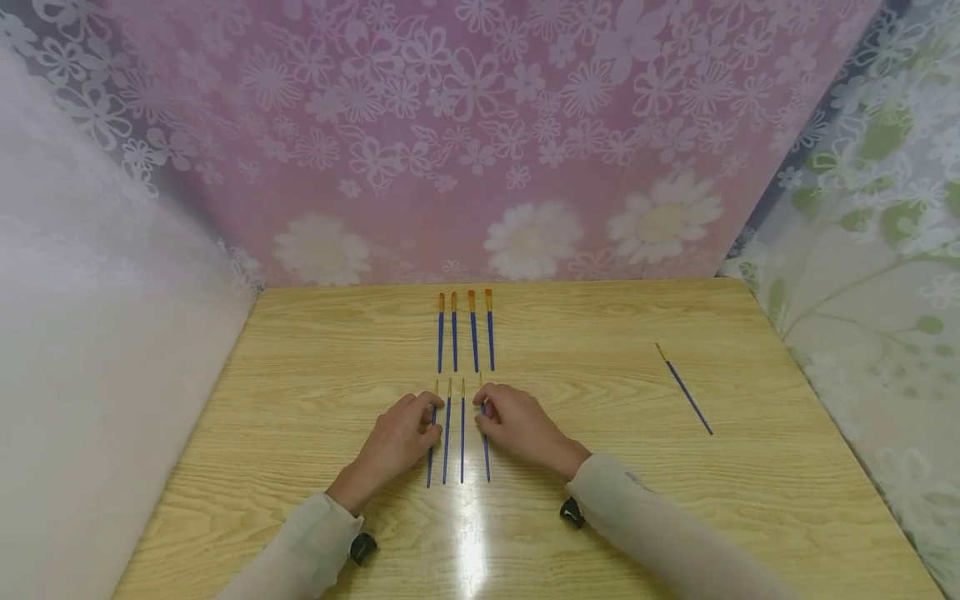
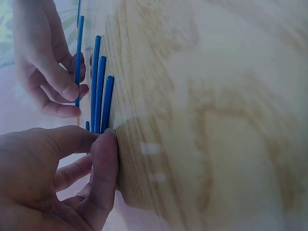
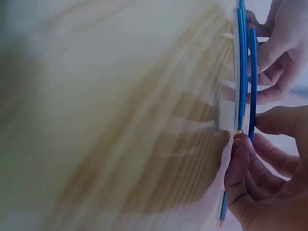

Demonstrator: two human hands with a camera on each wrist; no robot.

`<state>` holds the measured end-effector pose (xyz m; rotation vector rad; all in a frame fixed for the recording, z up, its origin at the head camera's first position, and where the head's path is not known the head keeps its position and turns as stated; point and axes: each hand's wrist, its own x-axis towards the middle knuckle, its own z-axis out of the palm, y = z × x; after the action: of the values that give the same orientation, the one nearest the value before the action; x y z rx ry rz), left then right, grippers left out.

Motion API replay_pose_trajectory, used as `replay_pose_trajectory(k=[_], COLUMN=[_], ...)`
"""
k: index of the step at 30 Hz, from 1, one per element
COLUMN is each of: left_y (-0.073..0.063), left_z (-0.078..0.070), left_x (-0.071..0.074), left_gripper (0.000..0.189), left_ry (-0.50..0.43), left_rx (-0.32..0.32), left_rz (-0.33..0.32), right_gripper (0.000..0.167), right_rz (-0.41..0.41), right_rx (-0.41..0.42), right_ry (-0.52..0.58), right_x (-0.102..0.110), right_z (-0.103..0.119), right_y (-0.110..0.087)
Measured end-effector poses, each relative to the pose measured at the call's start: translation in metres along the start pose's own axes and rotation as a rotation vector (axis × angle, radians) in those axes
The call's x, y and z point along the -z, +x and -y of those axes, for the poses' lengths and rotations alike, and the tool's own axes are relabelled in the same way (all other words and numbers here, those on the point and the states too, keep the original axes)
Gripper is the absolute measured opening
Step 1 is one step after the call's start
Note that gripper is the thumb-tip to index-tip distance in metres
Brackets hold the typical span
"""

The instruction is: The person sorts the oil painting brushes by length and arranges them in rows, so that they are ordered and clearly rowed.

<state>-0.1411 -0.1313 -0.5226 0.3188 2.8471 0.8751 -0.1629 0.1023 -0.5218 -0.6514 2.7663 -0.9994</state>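
In the head view, four thin paintbrushes with blue handles lie side by side, bristles pointing away. My left hand (image 1: 397, 433) pinches the leftmost thin paintbrush (image 1: 430, 468) between thumb and fingers, low at the table. The rightmost thin paintbrush (image 1: 487, 460) is pinched by my right hand (image 1: 521, 422); its handle stands out from the others in the right wrist view. Between the hands lie two more thin paintbrushes, a left one (image 1: 447, 442) and a right one (image 1: 462, 442). The fingers partly cover both outer brushes near their ferrules.
Beyond the hands, several wider flat paintbrushes (image 1: 473, 342) form another row on the wooden table (image 1: 337, 350). A single thin paintbrush (image 1: 688, 396) lies slanted at the right. Floral curtains (image 1: 450, 167) enclose the table's back and sides.
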Motion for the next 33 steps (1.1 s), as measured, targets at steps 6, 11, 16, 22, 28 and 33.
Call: replay_pose_trajectory(k=[6,11,16,22,28,33], left_y=[0.000,0.000,0.001,0.001,0.000,0.000], left_z=[0.000,0.000,0.001,0.002,0.001,0.000], left_x=[0.000,-0.001,-0.002,-0.002,-0.002,-0.002], left_gripper=[0.033,0.032,0.032,0.032,0.032,0.032], left_ry=[-0.003,-0.004,0.001,-0.007,-0.005,0.001], left_rx=[-0.002,-0.003,-0.004,-0.003,-0.004,-0.002], left_rz=[0.000,-0.005,-0.009,-0.013,-0.015,-0.014], right_gripper=[0.020,0.019,0.016,0.014,0.018,0.018], right_rz=[0.008,0.006,0.017,0.026,0.018,-0.009], right_rx=[0.006,0.021,0.013,0.006,-0.007,-0.055], right_ry=[-0.039,-0.083,-0.092,-0.080,-0.056,-0.012], right_x=[-0.006,-0.008,-0.006,-0.007,-0.002,0.012], right_z=[0.003,0.007,0.011,0.012,0.013,0.009], right_y=[0.003,0.003,0.001,0.001,-0.003,-0.009])
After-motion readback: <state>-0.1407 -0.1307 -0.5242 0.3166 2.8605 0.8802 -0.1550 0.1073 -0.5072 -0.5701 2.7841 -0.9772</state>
